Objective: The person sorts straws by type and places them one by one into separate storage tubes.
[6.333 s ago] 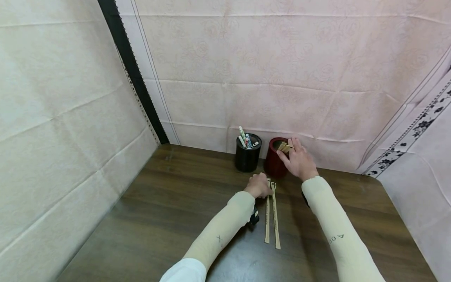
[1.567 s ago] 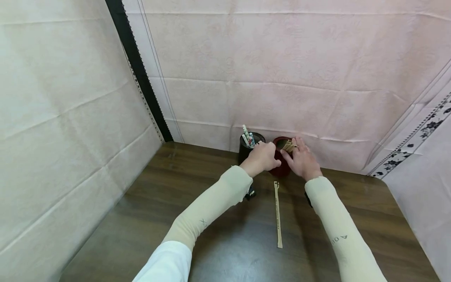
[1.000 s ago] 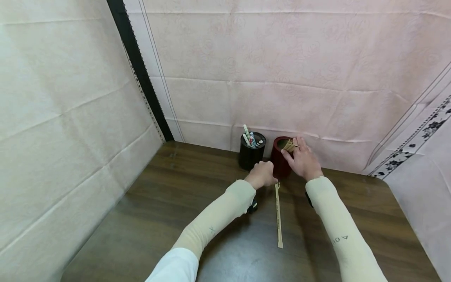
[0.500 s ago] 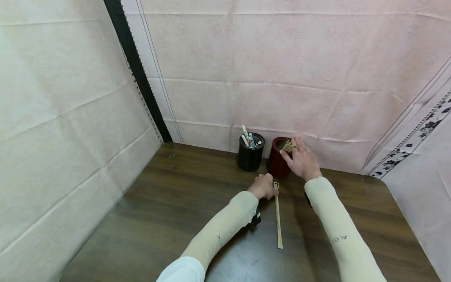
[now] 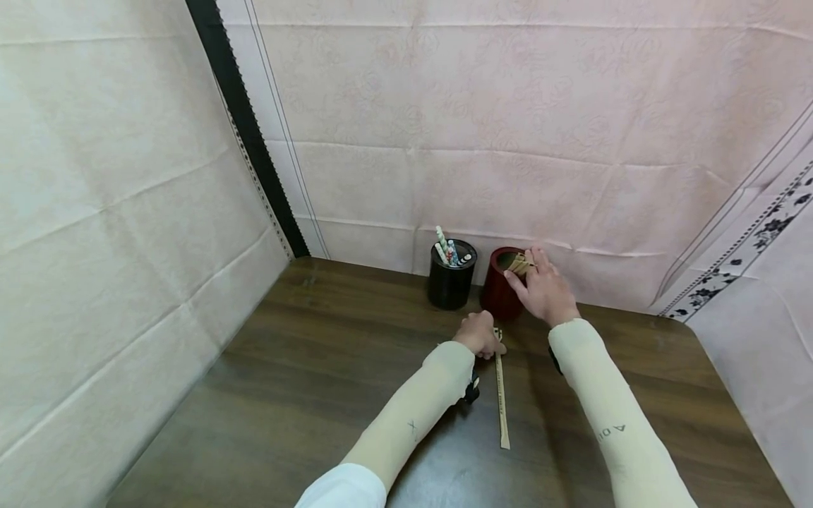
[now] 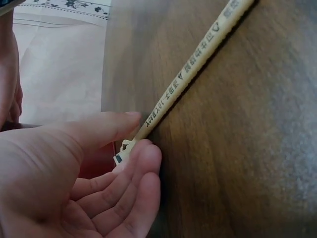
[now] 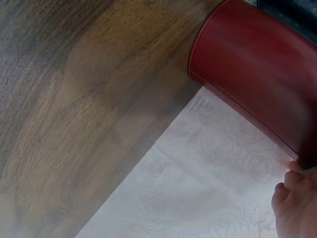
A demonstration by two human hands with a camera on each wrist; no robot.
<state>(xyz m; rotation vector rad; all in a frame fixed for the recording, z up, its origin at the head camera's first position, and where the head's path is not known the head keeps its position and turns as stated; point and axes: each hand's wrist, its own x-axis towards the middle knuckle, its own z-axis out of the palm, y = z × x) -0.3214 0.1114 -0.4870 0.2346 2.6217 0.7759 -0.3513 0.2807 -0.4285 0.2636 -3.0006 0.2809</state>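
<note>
A thin beige stick (image 5: 502, 409) with dark printed characters lies on the table, its far end at my left hand (image 5: 479, 335). In the left wrist view the thumb (image 6: 111, 126) and curled fingers (image 6: 146, 163) stand on either side of that end of the stick (image 6: 183, 74). My right hand (image 5: 546, 289) holds the rim of a dark red cup (image 5: 500, 296), with several beige stick ends (image 5: 519, 264) inside it. In the right wrist view only part of the hand (image 7: 299, 206) shows at the red cup (image 7: 252, 64).
Left of the red cup stands a black cup (image 5: 449, 286) with several pens or similar sticks (image 5: 444, 247) in it. Behind both cups hangs a pale patterned cloth (image 5: 508, 155), close to the back edge of the wooden table (image 5: 305, 395). Another cloth (image 5: 127, 212) covers the left side.
Of two beige sticks on the table earlier, one remains there. My left hand has come down from the cups to the remaining stick's end. The right hand has stayed at the red cup.
</note>
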